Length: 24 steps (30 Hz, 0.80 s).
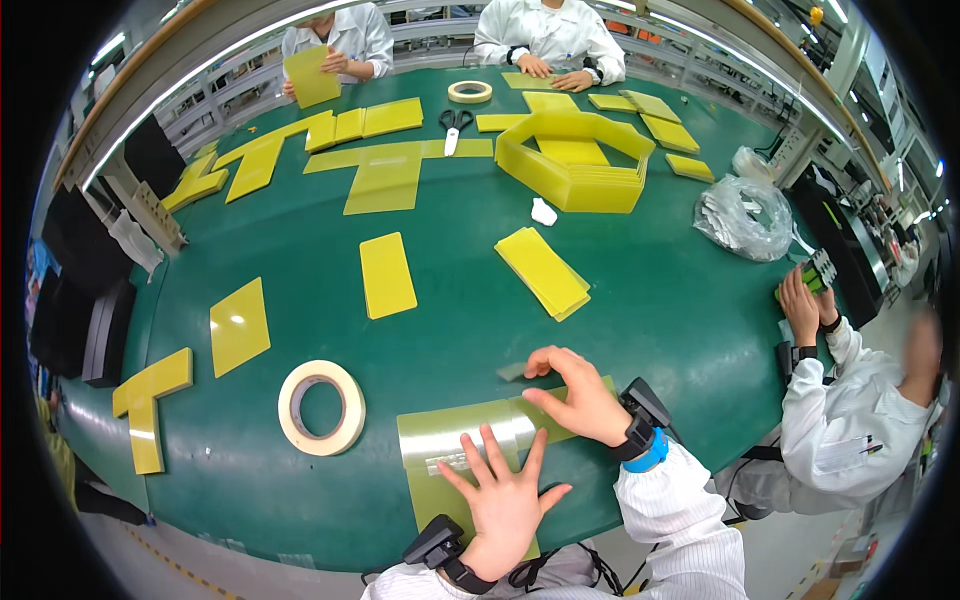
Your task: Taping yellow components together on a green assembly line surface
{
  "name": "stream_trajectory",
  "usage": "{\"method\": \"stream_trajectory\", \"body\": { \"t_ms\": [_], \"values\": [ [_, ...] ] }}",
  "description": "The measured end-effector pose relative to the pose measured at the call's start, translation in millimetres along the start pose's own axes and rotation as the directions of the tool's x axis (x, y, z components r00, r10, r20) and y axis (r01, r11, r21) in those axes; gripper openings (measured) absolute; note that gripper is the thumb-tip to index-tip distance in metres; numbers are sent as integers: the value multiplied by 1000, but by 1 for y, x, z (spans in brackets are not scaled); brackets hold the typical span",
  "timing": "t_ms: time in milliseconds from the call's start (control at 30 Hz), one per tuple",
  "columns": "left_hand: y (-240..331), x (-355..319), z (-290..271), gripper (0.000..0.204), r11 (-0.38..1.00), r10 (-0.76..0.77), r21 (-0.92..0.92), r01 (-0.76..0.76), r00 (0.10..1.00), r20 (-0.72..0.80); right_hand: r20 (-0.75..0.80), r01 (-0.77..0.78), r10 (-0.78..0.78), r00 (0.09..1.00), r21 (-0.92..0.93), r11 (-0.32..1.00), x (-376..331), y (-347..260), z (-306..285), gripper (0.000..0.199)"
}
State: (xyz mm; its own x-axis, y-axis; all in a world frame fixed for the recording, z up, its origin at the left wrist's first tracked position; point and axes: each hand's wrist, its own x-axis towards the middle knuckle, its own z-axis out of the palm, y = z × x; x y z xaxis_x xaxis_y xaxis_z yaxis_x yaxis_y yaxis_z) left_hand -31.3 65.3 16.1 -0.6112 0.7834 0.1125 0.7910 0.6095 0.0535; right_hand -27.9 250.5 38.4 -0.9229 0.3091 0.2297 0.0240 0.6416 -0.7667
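My left hand (500, 500) lies flat with fingers spread on a translucent yellow T-shaped sheet (430, 430) at the table's near edge. Small pale marks and a bright glare show on the sheet by the fingertips. Over the sheet's right part, my right hand (578, 398) is curled, thumb and index finger bent. A small translucent strip (511, 372), perhaps tape, is at its index fingertip; the exact grip is hard to make out. A roll of cream tape (291, 408) lies flat on the table left of my hands.
Yellow pieces (388, 275) and a small stack (543, 273) lie ahead. Farther off are scissors (453, 130), another tape roll (470, 92), a yellow hexagonal frame (600, 195) and a plastic bag (745, 215). Co-workers sit across the table and at right (850, 400).
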Motion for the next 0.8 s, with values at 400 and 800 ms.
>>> {"method": "stream_trajectory", "body": {
  "t_ms": [400, 800],
  "values": [
    [0, 2, 0, 77, 998, 9, -66, -7, 1000, 16, 179, -158, 128, 976, 166, 973, 2, 7, 7, 55],
    [0, 4, -1, 75, 996, 22, -82, -21, 1000, 12, 179, -164, 132, 975, 174, 971, 4, 4, 5, 58]
  ]
}}
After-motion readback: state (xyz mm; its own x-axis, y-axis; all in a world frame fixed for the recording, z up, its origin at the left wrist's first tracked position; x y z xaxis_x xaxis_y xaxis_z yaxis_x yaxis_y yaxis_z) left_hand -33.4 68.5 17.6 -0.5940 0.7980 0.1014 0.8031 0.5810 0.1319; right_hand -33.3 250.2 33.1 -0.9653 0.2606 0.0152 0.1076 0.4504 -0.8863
